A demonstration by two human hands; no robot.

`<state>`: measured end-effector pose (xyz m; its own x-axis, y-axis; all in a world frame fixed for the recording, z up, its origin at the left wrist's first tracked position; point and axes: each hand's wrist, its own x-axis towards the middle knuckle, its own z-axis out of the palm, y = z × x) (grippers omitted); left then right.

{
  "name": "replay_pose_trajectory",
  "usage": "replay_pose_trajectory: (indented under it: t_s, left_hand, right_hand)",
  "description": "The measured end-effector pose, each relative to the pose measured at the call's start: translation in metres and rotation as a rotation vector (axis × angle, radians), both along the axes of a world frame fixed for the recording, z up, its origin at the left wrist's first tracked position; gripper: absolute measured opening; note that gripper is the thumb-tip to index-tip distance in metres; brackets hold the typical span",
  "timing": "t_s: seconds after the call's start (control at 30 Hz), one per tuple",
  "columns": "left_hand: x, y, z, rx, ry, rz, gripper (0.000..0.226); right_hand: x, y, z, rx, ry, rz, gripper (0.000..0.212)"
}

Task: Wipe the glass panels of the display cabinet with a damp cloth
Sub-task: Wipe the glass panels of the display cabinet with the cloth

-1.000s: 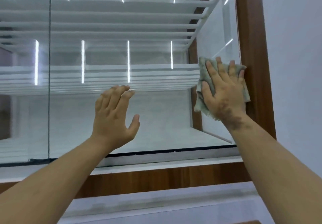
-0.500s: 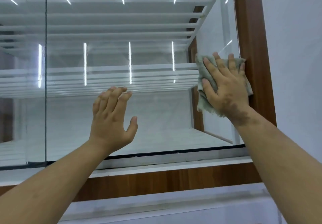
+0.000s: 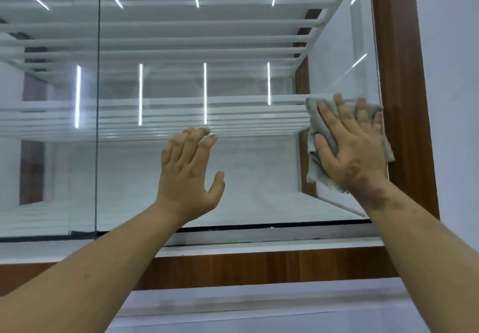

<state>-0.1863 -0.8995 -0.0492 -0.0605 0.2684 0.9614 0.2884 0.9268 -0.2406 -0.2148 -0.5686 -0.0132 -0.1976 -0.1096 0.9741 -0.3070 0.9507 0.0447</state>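
At the right edge of the glass panel (image 3: 246, 177), the right hand (image 3: 355, 148) presses a grey-green cloth (image 3: 315, 122) flat with fingers spread, just beside the brown wooden frame (image 3: 399, 99); the left hand (image 3: 190, 174) is raised at the middle of the pane, fingers straight, holding nothing

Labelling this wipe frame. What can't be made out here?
- Head view: most of the cloth, covered by the right hand.
- Whether the left hand touches the glass panel: palm faces away.
- Right fingers: motion-blurred.
- Cabinet top: cut off by the frame edge.
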Motion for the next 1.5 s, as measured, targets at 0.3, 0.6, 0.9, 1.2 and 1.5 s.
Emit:
replay_pose_trajectory:
  t_s: [0.3,0.6,0.9,1.2,1.5]
  left_hand:
    - [0.029,-0.067,0.01,0.016,0.02,-0.079,0.057]
    - [0.027,-0.163,0.001,-0.009,-0.016,0.076,0.062]
    - [0.025,-0.167,-0.001,0.01,-0.008,-0.043,0.061]
    - [0.035,-0.212,0.006,0.008,0.031,0.042,0.065]
    - [0.027,-0.22,0.0,-0.003,0.014,-0.05,0.067]
  right_hand:
    - [0.011,-0.146,-0.031,0.307,0.069,0.01,0.069]
    - [0.015,-0.184,0.029,0.03,0.027,-0.014,0.072]
    - [0.016,-0.184,-0.032,0.359,0.044,-0.019,0.071]
    - [0.029,-0.282,0.03,0.16,0.001,-0.007,0.072]
    - [0.024,-0.257,-0.011,0.309,-0.044,-0.054,0.071]
